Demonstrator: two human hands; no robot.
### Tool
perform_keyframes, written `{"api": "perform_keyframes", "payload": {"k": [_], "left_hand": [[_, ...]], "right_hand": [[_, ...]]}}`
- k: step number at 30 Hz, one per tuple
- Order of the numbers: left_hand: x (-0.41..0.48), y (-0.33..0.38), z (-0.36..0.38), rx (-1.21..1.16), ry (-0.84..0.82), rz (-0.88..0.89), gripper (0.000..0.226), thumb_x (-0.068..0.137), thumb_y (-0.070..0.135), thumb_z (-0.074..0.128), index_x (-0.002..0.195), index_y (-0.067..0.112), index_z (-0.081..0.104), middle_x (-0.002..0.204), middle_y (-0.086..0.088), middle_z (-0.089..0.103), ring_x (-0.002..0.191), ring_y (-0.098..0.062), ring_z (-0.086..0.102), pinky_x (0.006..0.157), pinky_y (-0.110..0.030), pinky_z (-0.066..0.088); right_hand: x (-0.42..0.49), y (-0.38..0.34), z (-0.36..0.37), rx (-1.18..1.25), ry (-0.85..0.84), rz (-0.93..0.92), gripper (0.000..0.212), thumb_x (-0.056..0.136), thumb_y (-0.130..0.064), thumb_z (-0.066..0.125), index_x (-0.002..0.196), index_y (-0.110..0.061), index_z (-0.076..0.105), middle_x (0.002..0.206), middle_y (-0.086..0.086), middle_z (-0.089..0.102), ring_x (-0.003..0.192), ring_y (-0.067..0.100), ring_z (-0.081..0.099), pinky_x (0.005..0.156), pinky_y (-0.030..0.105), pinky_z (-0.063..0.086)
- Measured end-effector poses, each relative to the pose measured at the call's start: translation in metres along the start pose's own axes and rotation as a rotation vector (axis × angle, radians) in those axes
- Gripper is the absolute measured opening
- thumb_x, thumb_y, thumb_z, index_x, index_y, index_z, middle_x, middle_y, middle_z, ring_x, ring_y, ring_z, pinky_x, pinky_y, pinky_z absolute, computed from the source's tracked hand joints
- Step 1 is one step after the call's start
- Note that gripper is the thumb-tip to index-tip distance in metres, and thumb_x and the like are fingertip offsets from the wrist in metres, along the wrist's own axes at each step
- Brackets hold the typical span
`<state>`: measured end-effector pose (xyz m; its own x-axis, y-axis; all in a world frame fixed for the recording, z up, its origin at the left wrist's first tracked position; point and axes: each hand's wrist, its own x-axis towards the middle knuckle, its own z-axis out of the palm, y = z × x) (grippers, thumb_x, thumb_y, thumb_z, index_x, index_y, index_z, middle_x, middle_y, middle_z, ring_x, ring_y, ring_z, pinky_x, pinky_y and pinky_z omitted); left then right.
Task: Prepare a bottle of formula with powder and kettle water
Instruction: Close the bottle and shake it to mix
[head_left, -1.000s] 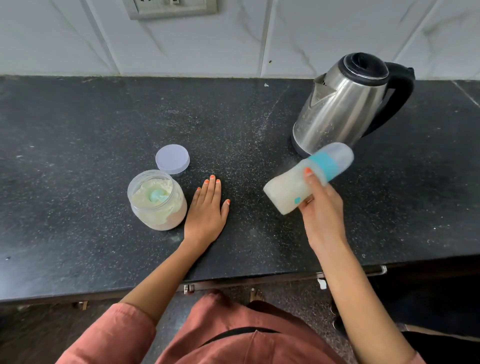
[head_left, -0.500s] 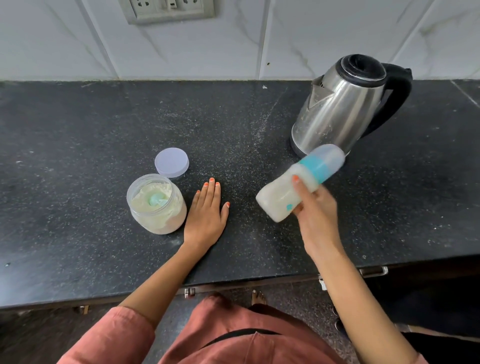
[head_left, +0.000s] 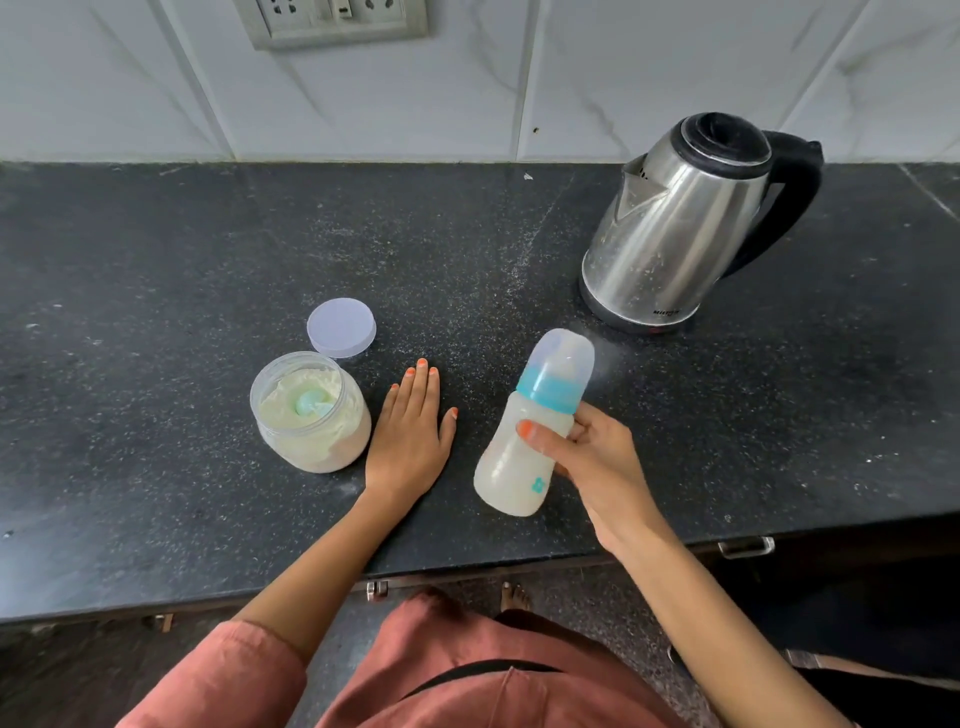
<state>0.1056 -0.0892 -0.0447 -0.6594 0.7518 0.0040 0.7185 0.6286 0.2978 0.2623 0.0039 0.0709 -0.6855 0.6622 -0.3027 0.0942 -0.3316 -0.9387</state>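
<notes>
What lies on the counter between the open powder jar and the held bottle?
In the head view, the left hand lies flat on the counter between powder jar and bottle.

Socket (head_left: 332, 21) cut by top edge; kettle lettering (head_left: 666, 312) unreadable.

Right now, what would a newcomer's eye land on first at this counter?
First the milky baby bottle with teal collar and clear cap, gripped tilted by the right hand near the black stone counter's front edge. Next the shiny steel kettle with black handle, back right. Then the open clear jar of pale powder at left, beside the flat left hand, its round translucent lid lying just behind it.
</notes>
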Motion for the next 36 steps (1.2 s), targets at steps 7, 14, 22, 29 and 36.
{"api": "perform_keyframes", "payload": {"k": [7, 14, 22, 29, 36], "left_hand": [[-0.001, 0.001, -0.001, -0.012, 0.002, 0.005, 0.057, 0.101, 0.037, 0.022, 0.149, 0.009, 0.008, 0.158, -0.005, 0.0, 0.146, -0.016, -0.003, 0.115, -0.028, -0.006], [-0.001, 0.0, 0.0, -0.005, 0.001, -0.001, 0.057, 0.1, 0.036, 0.023, 0.148, 0.009, 0.008, 0.158, -0.006, 0.002, 0.146, -0.017, -0.001, 0.116, -0.029, -0.005], [0.001, -0.001, 0.001, -0.004, -0.007, -0.003, 0.058, 0.1, 0.036, 0.023, 0.149, 0.009, 0.007, 0.158, -0.006, 0.001, 0.146, -0.017, -0.002, 0.116, -0.03, -0.004], [-0.001, 0.0, 0.001, -0.009, 0.011, 0.0, 0.057, 0.101, 0.037, 0.021, 0.149, 0.009, 0.007, 0.158, -0.005, 0.0, 0.145, -0.016, -0.002, 0.115, -0.027, -0.006], [0.0, 0.0, 0.002, 0.0, 0.008, 0.001, 0.057, 0.1, 0.036, 0.023, 0.148, 0.009, 0.009, 0.158, -0.005, 0.002, 0.146, -0.017, -0.001, 0.115, -0.029, -0.004]], "right_hand": [[0.024, -0.017, -0.007, 0.513, 0.319, -0.092, 0.019, 0.081, -0.02, 0.064, 0.1, -0.021, 0.062, 0.099, -0.005, 0.07, 0.091, 0.007, 0.067, 0.076, 0.025, 0.056], [-0.001, -0.003, 0.0, 0.066, 0.049, -0.037, 0.034, 0.056, -0.024, 0.073, 0.089, -0.017, 0.067, 0.08, -0.007, 0.074, 0.08, 0.005, 0.067, 0.07, 0.02, 0.055], [-0.003, 0.001, 0.007, 0.064, 0.057, -0.035, 0.03, 0.06, -0.018, 0.075, 0.089, -0.018, 0.067, 0.08, -0.007, 0.074, 0.08, 0.006, 0.068, 0.075, 0.022, 0.056], [0.016, -0.015, -0.007, 0.421, 0.274, -0.069, 0.017, 0.079, -0.019, 0.065, 0.096, -0.021, 0.065, 0.097, -0.005, 0.07, 0.092, 0.008, 0.066, 0.076, 0.024, 0.055], [-0.007, 0.006, -0.006, -0.032, 0.026, -0.041, 0.034, 0.058, -0.022, 0.075, 0.09, -0.016, 0.068, 0.078, -0.009, 0.074, 0.075, 0.002, 0.067, 0.066, 0.018, 0.054]]}}
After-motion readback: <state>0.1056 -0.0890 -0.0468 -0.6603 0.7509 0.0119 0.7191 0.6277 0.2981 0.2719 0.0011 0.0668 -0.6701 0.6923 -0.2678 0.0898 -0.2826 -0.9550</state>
